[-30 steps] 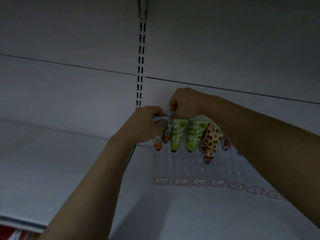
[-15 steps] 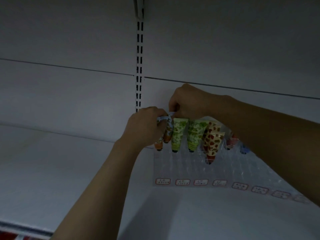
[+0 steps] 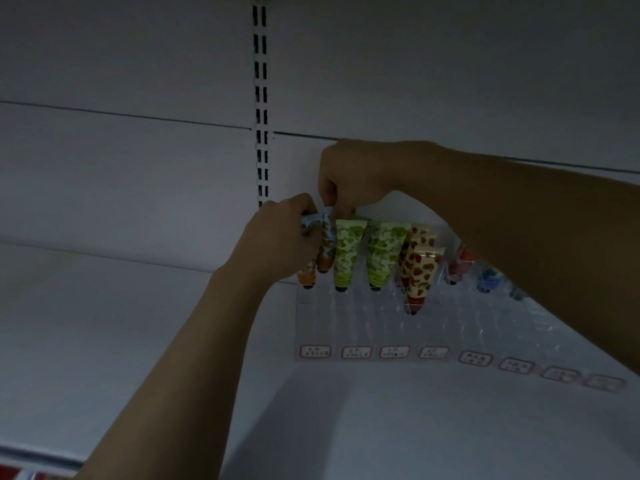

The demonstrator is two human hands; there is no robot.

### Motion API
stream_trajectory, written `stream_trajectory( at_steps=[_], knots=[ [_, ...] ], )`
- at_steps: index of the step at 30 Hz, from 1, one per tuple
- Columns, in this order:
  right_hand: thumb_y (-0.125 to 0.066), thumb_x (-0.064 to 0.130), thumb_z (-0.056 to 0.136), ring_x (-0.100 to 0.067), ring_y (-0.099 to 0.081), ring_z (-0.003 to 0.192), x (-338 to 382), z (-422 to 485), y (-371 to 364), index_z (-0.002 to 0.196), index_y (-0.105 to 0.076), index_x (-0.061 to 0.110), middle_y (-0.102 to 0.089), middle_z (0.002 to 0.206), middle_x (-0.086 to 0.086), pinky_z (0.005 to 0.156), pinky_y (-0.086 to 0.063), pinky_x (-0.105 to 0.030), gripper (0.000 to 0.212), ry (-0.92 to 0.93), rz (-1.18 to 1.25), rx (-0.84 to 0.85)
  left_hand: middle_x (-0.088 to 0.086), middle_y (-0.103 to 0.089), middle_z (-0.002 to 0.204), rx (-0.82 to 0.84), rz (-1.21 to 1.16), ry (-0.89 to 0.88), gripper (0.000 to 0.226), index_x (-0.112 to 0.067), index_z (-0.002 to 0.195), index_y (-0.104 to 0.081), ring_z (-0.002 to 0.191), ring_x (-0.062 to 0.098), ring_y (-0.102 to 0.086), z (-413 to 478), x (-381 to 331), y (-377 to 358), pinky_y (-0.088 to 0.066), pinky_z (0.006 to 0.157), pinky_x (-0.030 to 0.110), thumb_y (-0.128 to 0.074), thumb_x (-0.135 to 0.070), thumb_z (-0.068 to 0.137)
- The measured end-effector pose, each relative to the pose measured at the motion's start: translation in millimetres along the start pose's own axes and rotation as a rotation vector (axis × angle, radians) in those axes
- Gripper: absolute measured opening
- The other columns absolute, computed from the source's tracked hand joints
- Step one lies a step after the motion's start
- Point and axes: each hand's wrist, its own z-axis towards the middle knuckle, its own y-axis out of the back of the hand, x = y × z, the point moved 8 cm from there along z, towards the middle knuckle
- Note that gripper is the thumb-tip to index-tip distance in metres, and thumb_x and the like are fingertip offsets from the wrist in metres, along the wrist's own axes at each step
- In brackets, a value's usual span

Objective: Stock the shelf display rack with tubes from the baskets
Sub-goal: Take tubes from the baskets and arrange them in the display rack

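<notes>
Where the clear acrylic display rack (image 3: 349,327) sits on the white shelf (image 3: 381,427), both hands work at its 10 o'clock corner. The left hand (image 3: 277,245) has its fingers curled around the leftmost orange-patterned tube (image 3: 307,277), whose capped lower end shows below the hand and points down into the rear row of the rack. The right hand (image 3: 349,181) reaches in from 3 o'clock with its fingers bent downward, the fingertips pinching the crimped top of the second orange-patterned tube (image 3: 326,245), which stands touching the first. At 3 o'clock of these, two green-patterned tubes (image 3: 346,252) stand cap-down side by side in the same row. Next come two red-spotted tubes (image 3: 420,271), one a row forward of the other. Farther toward 3 o'clock, a pink tube (image 3: 462,265) and a blue tube (image 3: 488,278) are partly hidden behind the right forearm. A row of red-bordered price labels (image 3: 356,352) runs along the front edge of the rack at 6 o'clock. A slotted upright (image 3: 260,98) rises on the back panel (image 3: 121,168) at 12 o'clock of the left hand. Lighting is dim; label text is unreadable.
</notes>
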Motion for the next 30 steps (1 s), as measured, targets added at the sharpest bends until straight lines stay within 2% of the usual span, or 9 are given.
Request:
stream_trajectory(
  at_steps=[3,5,8,12,17,22,24,27,30],
  knots=[
    [-0.073,0.022,0.082,-0.010,-0.056,0.079,0.2,3.4,-2.8,0.100,-0.073,0.010,-0.067,0.093,0.000,0.066,-0.046,-0.022,0.022,-0.001,-0.008,0.021,0.008,-0.065,0.070,-0.009,-0.024,-0.033,0.007,-0.006,0.085,-0.062,0.053,0.018,-0.055,-0.2,2.0,0.0,-0.047,0.048,0.027,-0.064,-0.012,0.084],
    [-0.073,0.022,0.082,-0.010,-0.056,0.075,-0.9,3.8,-3.9,0.098,-0.072,0.012,-0.065,0.087,0.002,0.065,-0.047,-0.023,0.019,-0.005,0.010,0.025,-0.003,-0.056,0.060,-0.025,-0.039,-0.033,0.009,-0.009,0.078,-0.057,0.046,0.005,-0.047,-1.2,3.0,1.5,-0.035,0.043,0.012,-0.064,-0.011,0.084],
    [-0.073,0.022,0.082,-0.007,-0.052,0.067,-1.3,4.8,-4.7,0.098,-0.072,0.012,-0.059,0.079,0.006,0.059,-0.042,-0.016,0.019,-0.002,0.013,0.031,-0.014,-0.045,0.056,-0.035,-0.040,-0.030,0.018,-0.014,0.074,-0.050,0.044,0.001,-0.042,-2.1,3.5,2.0,-0.032,0.042,0.013,-0.064,-0.012,0.084],
    [-0.071,0.020,0.084,-0.006,-0.048,0.062,0.9,6.0,-6.3,0.099,-0.072,0.007,-0.058,0.074,0.007,0.055,-0.038,-0.014,0.020,0.015,-0.020,0.046,-0.008,-0.049,0.060,-0.023,-0.033,0.023,0.015,-0.017,0.077,-0.050,0.049,0.004,-0.045,-3.3,8.5,-1.0,-0.033,0.046,0.022,-0.062,-0.016,0.086],
    [-0.067,0.016,0.088,-0.003,-0.044,0.057,2.1,6.8,-8.5,0.096,-0.072,0.009,-0.048,0.064,0.016,0.052,-0.035,-0.012,0.012,0.041,-0.019,0.019,-0.004,-0.055,0.063,-0.060,-0.032,0.036,0.012,-0.017,0.076,-0.054,0.050,0.001,-0.045,-5.0,7.3,0.4,-0.037,0.050,0.022,-0.062,-0.015,0.085],
    [-0.065,0.014,0.088,-0.006,-0.044,0.059,5.2,8.6,-14.2,0.096,-0.071,0.007,-0.050,0.066,0.011,0.058,-0.039,-0.018,0.011,0.040,-0.036,0.052,-0.004,-0.054,0.063,-0.042,-0.019,0.045,0.011,-0.016,0.077,-0.055,0.051,0.005,-0.048,-6.1,6.7,0.3,-0.038,0.052,0.024,-0.063,-0.014,0.085],
    [-0.066,0.016,0.088,-0.010,-0.048,0.063,7.6,6.4,-14.0,0.099,-0.071,0.006,-0.062,0.076,0.003,0.060,-0.042,-0.022,0.016,0.047,-0.068,0.072,-0.005,-0.058,0.073,0.042,-0.008,0.069,0.006,-0.015,0.089,-0.062,0.062,0.015,-0.059,-8.3,5.5,-1.2,-0.045,0.057,0.026,-0.065,-0.018,0.086],
    [-0.058,0.024,0.094,-0.012,-0.049,0.076,6.8,11.0,-21.7,0.113,-0.068,0.005,-0.068,0.110,-0.008,0.053,-0.038,-0.013,0.029,-0.006,-0.124,0.168,-0.005,-0.057,0.100,0.078,-0.060,0.094,0.045,-0.014,0.123,-0.055,0.086,0.013,-0.059,-13.9,6.5,14.1,-0.050,0.073,0.026,-0.071,-0.028,0.084],
    [-0.051,0.034,0.097,-0.010,-0.045,0.066,5.2,11.0,-24.5,0.115,-0.067,0.004,-0.067,0.116,-0.010,0.045,-0.029,-0.010,0.038,-0.065,-0.127,0.191,0.001,-0.064,0.091,0.027,-0.057,0.095,0.030,-0.012,0.106,-0.061,0.078,0.018,-0.062,-19.2,10.4,36.2,-0.053,0.069,0.031,-0.075,-0.024,0.081]
  ],
)
